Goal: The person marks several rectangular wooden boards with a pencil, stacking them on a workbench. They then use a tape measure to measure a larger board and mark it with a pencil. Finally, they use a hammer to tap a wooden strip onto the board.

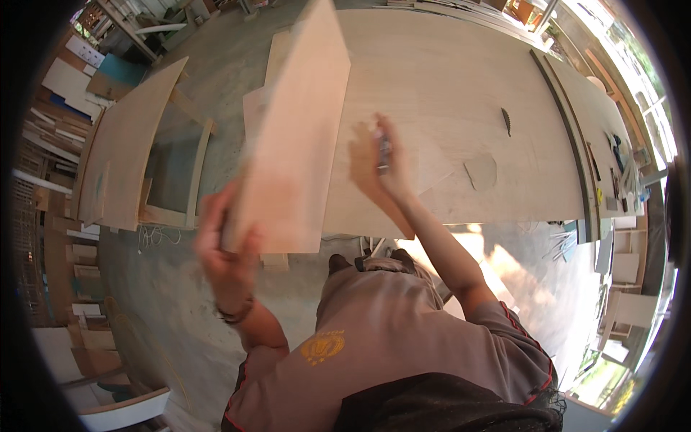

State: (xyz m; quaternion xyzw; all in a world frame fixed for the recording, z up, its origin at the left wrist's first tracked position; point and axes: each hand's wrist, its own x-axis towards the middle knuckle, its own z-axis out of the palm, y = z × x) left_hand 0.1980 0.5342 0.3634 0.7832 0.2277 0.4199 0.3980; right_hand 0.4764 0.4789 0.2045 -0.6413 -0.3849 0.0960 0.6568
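My left hand [229, 241] is closed around the lower left edge of a long, pale plywood panel [299, 144]. The panel stands tilted up in front of me, blurred by motion, with its far end narrowing to a point. In my right hand [392, 169] is a small dark tool [384, 153] with a slim body; blur hides its exact kind. That hand is above the large plywood sheet [446, 86] on the workbench, casting a brown shadow beside it. A thin dark serrated strip [506, 121] and a cut, rounded outline [481, 173] are on the sheet.
A dark straight bar [568, 137] runs along the bench's right side, with several hand tools [622, 169] beyond it. Left of the bench, a plywood panel [133, 144] leans on a wooden frame [200, 169]. Stacked boards [61, 137] line the left wall.
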